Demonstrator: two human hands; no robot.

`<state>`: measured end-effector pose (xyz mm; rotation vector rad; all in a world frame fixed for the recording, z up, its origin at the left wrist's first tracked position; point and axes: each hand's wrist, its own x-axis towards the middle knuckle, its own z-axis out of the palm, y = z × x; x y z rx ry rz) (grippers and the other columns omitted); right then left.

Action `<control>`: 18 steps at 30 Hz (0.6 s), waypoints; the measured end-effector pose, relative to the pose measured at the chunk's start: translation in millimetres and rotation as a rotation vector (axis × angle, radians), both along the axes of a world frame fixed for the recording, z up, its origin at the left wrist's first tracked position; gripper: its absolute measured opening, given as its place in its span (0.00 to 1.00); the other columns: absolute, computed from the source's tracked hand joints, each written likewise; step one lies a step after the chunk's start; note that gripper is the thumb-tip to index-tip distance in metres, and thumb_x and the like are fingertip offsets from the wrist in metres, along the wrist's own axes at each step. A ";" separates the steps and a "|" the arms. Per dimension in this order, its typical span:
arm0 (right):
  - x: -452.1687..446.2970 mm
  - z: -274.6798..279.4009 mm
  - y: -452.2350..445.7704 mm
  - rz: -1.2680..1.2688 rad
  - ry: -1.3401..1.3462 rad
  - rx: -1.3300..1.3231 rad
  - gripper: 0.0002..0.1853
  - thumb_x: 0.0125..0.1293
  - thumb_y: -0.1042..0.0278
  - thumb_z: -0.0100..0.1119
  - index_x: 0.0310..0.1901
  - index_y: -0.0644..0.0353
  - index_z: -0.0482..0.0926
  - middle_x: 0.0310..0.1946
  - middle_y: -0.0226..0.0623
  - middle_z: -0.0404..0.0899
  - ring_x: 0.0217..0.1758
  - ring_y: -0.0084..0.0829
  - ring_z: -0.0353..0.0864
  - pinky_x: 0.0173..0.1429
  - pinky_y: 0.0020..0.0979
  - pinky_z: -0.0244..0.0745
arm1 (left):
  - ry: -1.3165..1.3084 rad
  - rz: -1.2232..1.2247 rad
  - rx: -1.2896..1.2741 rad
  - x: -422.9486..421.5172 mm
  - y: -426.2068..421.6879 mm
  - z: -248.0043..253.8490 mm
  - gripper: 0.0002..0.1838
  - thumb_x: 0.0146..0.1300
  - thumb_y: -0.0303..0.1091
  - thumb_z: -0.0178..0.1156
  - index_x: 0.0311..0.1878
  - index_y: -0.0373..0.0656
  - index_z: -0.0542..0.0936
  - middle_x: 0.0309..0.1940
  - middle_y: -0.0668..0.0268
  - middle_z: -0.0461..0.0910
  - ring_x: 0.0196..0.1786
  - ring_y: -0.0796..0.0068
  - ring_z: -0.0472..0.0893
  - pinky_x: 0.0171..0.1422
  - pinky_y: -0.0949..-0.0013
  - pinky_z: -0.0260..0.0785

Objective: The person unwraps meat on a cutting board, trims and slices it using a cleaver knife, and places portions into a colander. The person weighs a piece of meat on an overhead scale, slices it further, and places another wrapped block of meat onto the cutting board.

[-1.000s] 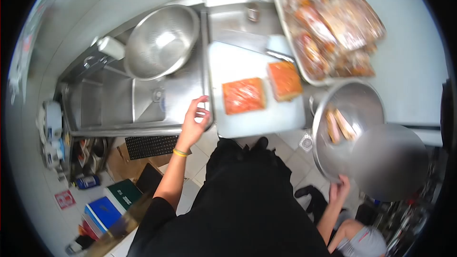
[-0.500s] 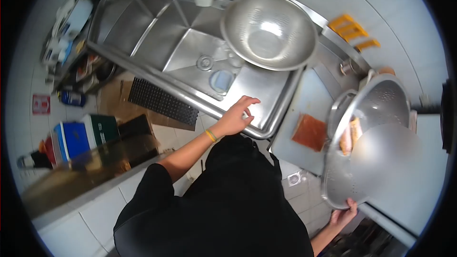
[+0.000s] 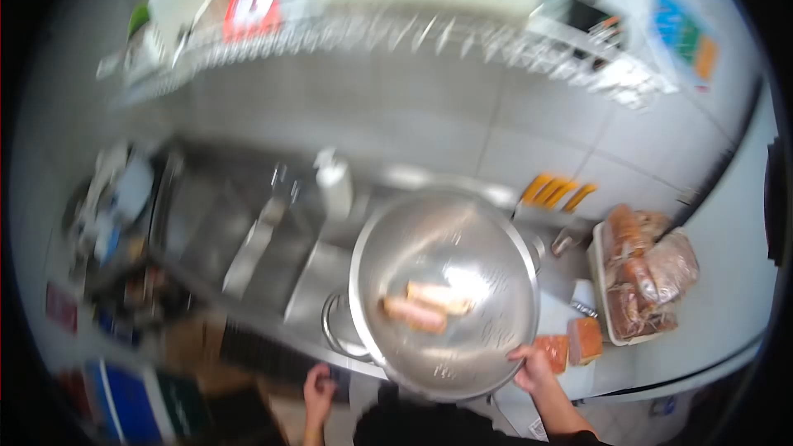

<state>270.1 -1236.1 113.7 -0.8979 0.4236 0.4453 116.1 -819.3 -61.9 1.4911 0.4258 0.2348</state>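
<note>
A large metal colander [image 3: 446,231] with loop handles is over the sink, with two long pieces of meat [image 3: 417,314] inside it. My right hand [image 3: 537,369] grips its rim at the lower right. Down by the sink's front edge, below the colander's left handle [image 3: 337,330], is my left hand [image 3: 320,392]. It touches nothing I can see, and its fingers are loosely bent and apart. Two reddish-brown blocks of meat [image 3: 585,340] lie on the cutting board [image 3: 581,380] beside my right hand. The metal bowl seen earlier is hidden.
A white tub [image 3: 607,301] heaped with wrapped meat stands at the right. At the back of the sink [image 3: 194,223] is a white pump bottle [image 3: 334,186]. Yellow holders [image 3: 549,190] are on the wall, with a wire shelf [image 3: 396,29] above.
My right hand has swung the colander with the meat from the right counter to over the sink. My left hand has drawn back toward the left. The view has tilted up.
</note>
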 end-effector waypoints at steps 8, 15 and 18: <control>-53.7 38.0 22.0 -0.396 -0.144 -0.068 0.24 0.56 0.83 0.57 0.57 0.68 0.70 0.42 0.43 0.80 0.46 0.35 0.84 0.53 0.38 0.84 | -0.102 -0.452 0.003 162.4 25.0 80.2 0.27 0.62 0.19 0.58 0.66 0.36 0.68 0.55 0.62 0.75 0.40 0.79 0.79 0.45 0.76 0.71; -122.1 65.7 -36.0 -0.781 -0.201 -0.183 0.08 0.59 0.78 0.54 0.40 0.67 0.74 0.40 0.42 0.80 0.38 0.34 0.86 0.47 0.37 0.87 | -0.230 -0.719 -0.030 222.4 -17.1 95.3 0.28 0.66 0.34 0.62 0.66 0.35 0.68 0.58 0.57 0.72 0.43 0.74 0.78 0.49 0.71 0.72; -120.5 107.5 -116.0 -0.853 -0.283 -0.281 0.06 0.61 0.75 0.48 0.39 0.67 0.71 0.48 0.52 0.77 0.47 0.45 0.85 0.54 0.47 0.86 | -0.237 -0.843 -0.050 214.6 -84.5 116.0 0.27 0.66 0.29 0.61 0.66 0.34 0.67 0.59 0.56 0.72 0.43 0.74 0.79 0.50 0.72 0.71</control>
